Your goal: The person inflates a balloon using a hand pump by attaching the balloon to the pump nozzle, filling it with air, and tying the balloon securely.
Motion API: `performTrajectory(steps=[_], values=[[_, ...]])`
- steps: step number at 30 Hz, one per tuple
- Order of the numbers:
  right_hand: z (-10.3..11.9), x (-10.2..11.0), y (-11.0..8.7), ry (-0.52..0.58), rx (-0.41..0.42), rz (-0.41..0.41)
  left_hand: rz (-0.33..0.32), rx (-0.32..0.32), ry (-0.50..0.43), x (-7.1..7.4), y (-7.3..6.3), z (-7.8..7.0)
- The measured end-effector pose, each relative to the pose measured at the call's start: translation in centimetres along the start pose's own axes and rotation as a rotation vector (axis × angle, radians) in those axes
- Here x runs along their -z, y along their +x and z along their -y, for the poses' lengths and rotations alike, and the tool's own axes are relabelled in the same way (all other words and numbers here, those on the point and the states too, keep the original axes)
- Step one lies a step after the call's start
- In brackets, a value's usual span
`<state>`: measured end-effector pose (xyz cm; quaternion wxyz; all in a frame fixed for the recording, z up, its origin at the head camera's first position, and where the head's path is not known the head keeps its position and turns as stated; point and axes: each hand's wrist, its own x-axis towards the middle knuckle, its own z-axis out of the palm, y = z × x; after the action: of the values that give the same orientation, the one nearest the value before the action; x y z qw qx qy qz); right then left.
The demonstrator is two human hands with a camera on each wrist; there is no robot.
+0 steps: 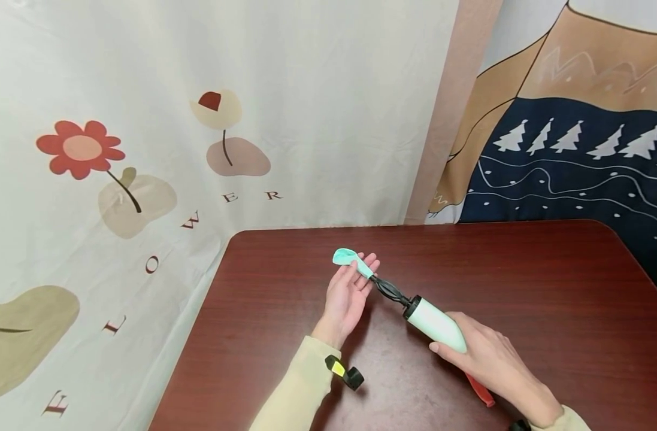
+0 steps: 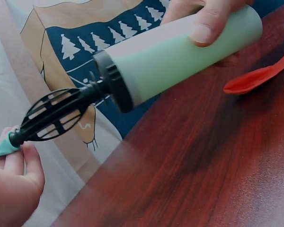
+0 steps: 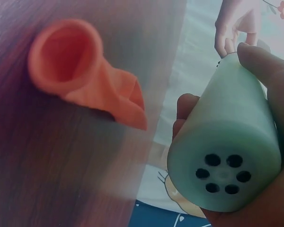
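Note:
A pale green hand balloon pump (image 1: pixel 433 323) with a black ribbed nozzle (image 1: pixel 388 290) is tilted above the table, its nozzle toward the far left. My right hand (image 1: pixel 490 356) grips the pump's barrel, thumb along the near side. A limp teal balloon (image 1: pixel 345 257) has its neck fitted over the nozzle tip. With the palm turned up, my left hand (image 1: pixel 344 305) pinches that balloon near its neck, thumb on top and fingers beneath. In the right wrist view the pump's end cap (image 3: pixel 223 176) shows several round holes.
A deflated red balloon (image 1: pixel 480 392) lies on the brown wooden table (image 1: pixel 285 269), below my right hand. Its open mouth (image 3: pixel 66 56) faces the right wrist camera. Printed curtains (image 1: pixel 328 108) hang along the table's far and left edges.

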<state>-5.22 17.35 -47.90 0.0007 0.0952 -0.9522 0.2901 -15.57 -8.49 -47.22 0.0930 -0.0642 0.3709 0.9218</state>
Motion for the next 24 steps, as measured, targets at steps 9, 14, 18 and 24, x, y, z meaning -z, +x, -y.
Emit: performTrajectory(steps=[9,14,18,24], values=[[0.4,-0.2,0.2,0.031,0.004,-0.022,0.102,-0.023,-0.029,-0.2,-0.4,0.3],[0.6,-0.3,0.3,0.049,-0.001,-0.02,0.156,-0.025,0.047,-0.4,-0.6,0.6],[0.9,-0.4,0.4,0.058,-0.009,-0.013,0.15,-0.023,0.095,-0.6,-0.6,0.7],[1.1,-0.7,0.6,0.076,0.015,-0.033,0.104,-0.022,0.164,-0.7,-0.7,1.1]])
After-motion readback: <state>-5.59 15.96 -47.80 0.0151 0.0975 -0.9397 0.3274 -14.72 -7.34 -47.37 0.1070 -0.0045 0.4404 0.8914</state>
